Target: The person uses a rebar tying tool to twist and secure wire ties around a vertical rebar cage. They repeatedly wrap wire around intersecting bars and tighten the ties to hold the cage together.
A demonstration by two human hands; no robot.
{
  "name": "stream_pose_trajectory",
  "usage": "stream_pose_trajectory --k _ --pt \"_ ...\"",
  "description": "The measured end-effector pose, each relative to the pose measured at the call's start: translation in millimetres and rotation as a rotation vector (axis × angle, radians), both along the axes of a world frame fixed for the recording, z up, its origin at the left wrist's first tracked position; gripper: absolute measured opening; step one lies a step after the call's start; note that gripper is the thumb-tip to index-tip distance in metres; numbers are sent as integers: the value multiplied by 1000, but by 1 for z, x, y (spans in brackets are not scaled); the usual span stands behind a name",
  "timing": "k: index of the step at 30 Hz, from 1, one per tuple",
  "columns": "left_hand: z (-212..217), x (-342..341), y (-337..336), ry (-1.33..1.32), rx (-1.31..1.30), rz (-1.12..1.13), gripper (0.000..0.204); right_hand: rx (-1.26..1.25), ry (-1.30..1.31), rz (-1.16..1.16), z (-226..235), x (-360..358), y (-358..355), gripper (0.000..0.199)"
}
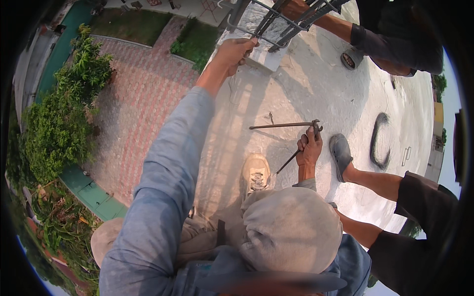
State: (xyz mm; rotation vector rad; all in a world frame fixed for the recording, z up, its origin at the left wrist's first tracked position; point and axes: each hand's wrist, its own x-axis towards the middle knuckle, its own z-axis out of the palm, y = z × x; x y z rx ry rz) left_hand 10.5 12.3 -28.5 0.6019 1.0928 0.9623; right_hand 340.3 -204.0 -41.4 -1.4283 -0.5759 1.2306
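While I watch remotely, left hand [240, 53]: closed on the rebar cage [299, 28], up top.
Right hand [309, 148]: gripping pincers [295, 124] near their head, handles splayed.
Technique: I'd gather both handles first.

Leafy tree [44, 140] (patterned paving [140, 103] beside)

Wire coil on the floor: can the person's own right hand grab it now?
Probably not: the right hand is holding pincers, and another person's grey clog stands between it and the wire coil.
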Motion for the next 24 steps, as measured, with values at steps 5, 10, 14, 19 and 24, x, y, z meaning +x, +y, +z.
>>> stream_pose_trajectory --k 5,10,14,19,24 --pt "14 17 -2 494 213 146 46 66 206 128 20 -31 35 39" --pt "13 -3 -5 484 88 108 45 159 823 333 27 -51 68 38" --pt "7 -24 15 510 196 535 53 8 930 235 32 -68 81 38" --pt "20 -16 76 168 -85 671 63 -453 543 371 70 -92 83 26" --pt "22 11 108 156 -270 880 71 -116 385 554 103 -121 88 38"
